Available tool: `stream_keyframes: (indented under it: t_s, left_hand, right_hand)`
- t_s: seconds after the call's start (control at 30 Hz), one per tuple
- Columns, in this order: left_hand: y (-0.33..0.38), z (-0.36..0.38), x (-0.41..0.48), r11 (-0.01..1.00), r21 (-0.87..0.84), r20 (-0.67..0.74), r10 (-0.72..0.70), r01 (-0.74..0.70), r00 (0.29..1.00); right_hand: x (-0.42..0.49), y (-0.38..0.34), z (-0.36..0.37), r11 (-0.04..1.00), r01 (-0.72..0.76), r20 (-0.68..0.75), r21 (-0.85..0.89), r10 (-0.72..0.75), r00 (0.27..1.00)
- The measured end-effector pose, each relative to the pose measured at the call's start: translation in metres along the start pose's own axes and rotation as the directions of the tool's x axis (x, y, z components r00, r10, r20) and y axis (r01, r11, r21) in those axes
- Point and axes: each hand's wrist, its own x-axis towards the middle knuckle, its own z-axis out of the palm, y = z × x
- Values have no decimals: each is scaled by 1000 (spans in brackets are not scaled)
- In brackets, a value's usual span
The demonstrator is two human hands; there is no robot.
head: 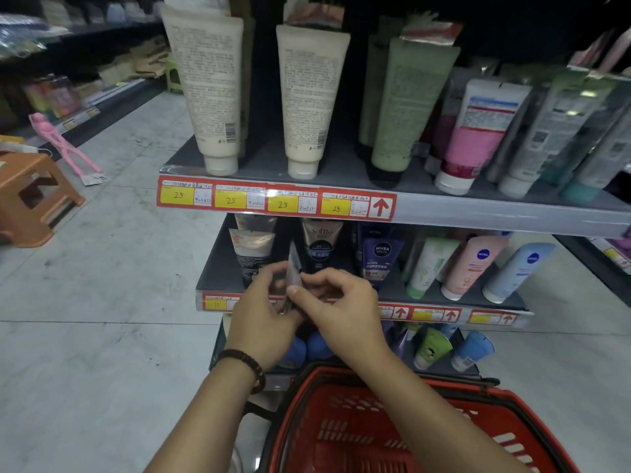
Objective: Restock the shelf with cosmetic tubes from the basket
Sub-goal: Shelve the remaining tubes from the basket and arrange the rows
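Left hand (pixel 263 315), beaded dark bracelet (pixel 246 365) at the wrist, and right hand (pixel 338 308): both meet in front of the middle shelf edge (pixel 457 314), fingers closed together on one slim, silvery cosmetic tube (pixel 293 268) held edge-on and upright. The grip is a shared pinch; the tube's crimped end rises above the fingertips, its lower part hidden between the two hands.

Below the grip, nearest the camera: red plastic shopping basket (pixel 392 421) with slotted walls; its visible floor shows no tubes.

Just behind the grip, on the middle shelf: a dark tube with a pale crimp marked "Softto" (pixel 321 244), a navy Nivea Men tube (pixel 380 257), and left of these a grey-and-copper tube (pixel 251 250). Right of the grip, well apart: leaning white-green (pixel 432 264), pink (pixel 473 264) and pale blue (pixel 519 268) tubes.

Above the grip, top shelf: two tall cream tubes (pixel 211 93), cap down, over red-and-yellow price labels (pixel 276 201) marked 25.

Far left of the grip, on the grey tiled floor (pixel 102 302): a brown plastic stool (pixel 34 196).
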Motion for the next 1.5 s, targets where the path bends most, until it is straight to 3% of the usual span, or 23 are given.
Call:
stream_keyframes:
  t_s: [0.17,0.3,0.47,0.6,0.77,1.27,1.5]
  left_hand:
    - [1,1,7,998,40,128,47,-53,991]
    - [3,10,13,1000,0,110,16,-16,994]
    - [0,18,25,994,-105,-5,-24,24,1000]
    - [-6,30,34,974,-208,65,-72,85,995]
    - [-13,39,40,970,-213,120,-93,118,988]
    - [-16,58,41,963,-206,186,-136,174,973]
    - [-23,58,45,971,-175,208,-126,164,970]
  right_hand:
    - [17,5,-20,987,-150,96,48,145,985]
    - [27,13,-22,974,-212,135,76,201,970]
    - [39,12,-20,983,-179,18,42,178,984]
    - [54,14,-16,981,-131,-54,-145,125,991]
    - [61,13,-17,950,-127,-133,-287,92,987]
    - [59,21,-15,917,-179,-107,-357,150,983]
    - [48,15,-16,939,-208,-61,-275,199,978]
